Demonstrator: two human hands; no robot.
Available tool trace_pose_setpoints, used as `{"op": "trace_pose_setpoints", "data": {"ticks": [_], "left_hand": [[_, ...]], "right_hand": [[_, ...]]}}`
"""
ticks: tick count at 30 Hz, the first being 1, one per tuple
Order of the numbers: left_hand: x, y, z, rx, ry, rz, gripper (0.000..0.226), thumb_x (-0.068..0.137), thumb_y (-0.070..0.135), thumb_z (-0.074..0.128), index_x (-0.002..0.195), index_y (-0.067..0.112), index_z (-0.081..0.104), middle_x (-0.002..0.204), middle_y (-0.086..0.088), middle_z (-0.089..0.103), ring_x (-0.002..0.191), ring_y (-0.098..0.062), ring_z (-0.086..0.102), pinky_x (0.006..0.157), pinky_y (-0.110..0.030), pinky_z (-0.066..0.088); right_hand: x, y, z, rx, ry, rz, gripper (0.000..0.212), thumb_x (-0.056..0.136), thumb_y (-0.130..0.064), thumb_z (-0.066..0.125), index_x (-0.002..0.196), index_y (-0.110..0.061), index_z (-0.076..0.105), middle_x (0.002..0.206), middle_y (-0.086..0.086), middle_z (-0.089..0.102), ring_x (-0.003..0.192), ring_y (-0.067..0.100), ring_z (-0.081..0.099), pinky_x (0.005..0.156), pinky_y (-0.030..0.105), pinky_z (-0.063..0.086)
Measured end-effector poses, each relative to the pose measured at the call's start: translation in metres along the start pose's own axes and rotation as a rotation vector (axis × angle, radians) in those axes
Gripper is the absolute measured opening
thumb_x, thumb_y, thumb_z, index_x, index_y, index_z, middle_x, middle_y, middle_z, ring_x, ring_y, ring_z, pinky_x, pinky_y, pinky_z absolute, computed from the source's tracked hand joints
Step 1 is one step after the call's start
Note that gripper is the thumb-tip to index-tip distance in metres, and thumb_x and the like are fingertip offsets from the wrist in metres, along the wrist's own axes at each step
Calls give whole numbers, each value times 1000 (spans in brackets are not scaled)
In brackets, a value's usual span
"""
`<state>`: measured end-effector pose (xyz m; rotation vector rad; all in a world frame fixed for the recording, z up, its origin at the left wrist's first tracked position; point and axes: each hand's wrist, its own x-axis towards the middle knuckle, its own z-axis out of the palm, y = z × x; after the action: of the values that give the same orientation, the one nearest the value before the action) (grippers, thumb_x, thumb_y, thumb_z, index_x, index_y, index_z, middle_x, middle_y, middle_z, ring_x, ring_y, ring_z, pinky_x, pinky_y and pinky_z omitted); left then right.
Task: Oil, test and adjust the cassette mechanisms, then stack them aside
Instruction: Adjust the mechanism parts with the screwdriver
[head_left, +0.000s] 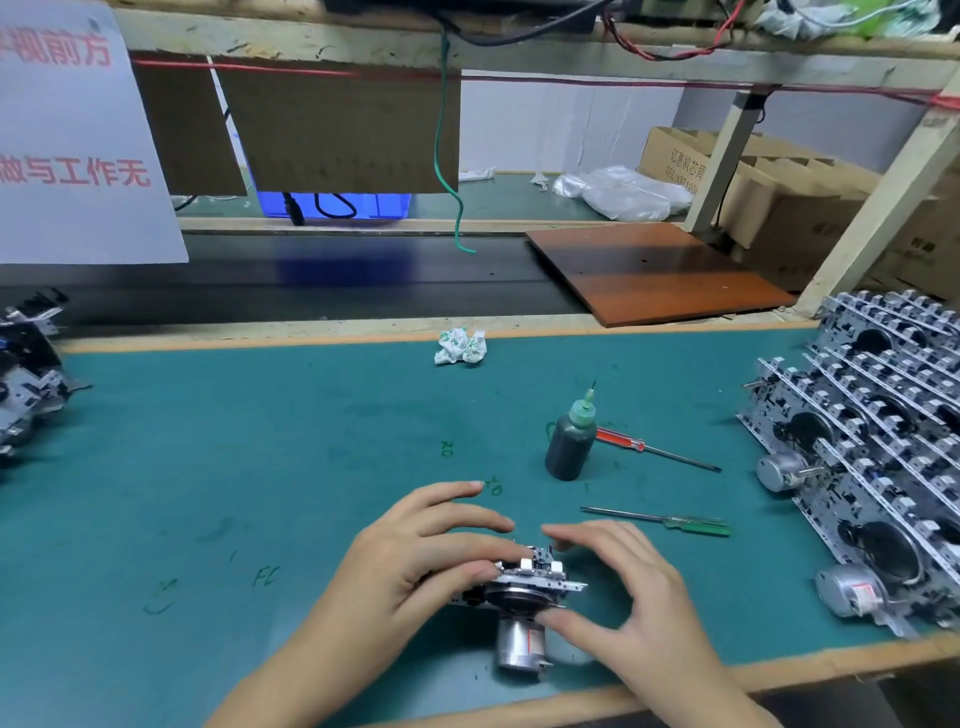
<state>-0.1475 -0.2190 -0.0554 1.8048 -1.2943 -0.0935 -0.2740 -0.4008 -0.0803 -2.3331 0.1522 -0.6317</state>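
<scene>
One cassette mechanism (519, 582) in work, gripped by left hand (415, 551) and right hand (618, 587); oil bottle (571, 441) standing unused nearby; many mechanisms (872, 441) apparently stacked at right, few (26, 374) left.

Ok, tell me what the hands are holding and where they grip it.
Both hold one cassette mechanism. The left hand grips its left end, fingers over the top; the right hand pinches its right side, thumb by the motor.
</scene>
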Motion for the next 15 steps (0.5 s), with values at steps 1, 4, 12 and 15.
{"op": "trace_pose_setpoints", "data": {"ticks": [1,4,12,15], "left_hand": [[-1,1,0,-2,3,-1,32,96,54,37,114,45,61,115,26,62,127,0,44,101,-14,35],[1,2,-1,3,1,-13,31,94,56,38,114,47,60,116,27,61,127,0,43,101,-14,34],[3,3,-1,8,5,-10,28,91,42,46,113,48,61,116,27,61,124,2,45,99,-14,36],[4,3,-3,-34,-27,-19,29,89,45,46,115,51,59,117,28,60,123,2,46,99,-14,37]], "right_hand": [[-3,3,-2,-139,39,-86,37,69,-54,66,93,-28,71,89,-20,64,91,1,53,83,22,42],[-8,9,-3,-440,91,-294,37,75,-51,60,80,-18,75,78,-13,65,82,8,50,80,24,40],[-8,1,-8,-570,36,-288,43,76,-60,52,85,-25,76,79,-14,65,75,12,60,80,26,40],[-4,-8,-16,-523,39,-238,45,78,-59,49,91,-24,74,81,-13,64,80,6,53,77,21,39]]}}
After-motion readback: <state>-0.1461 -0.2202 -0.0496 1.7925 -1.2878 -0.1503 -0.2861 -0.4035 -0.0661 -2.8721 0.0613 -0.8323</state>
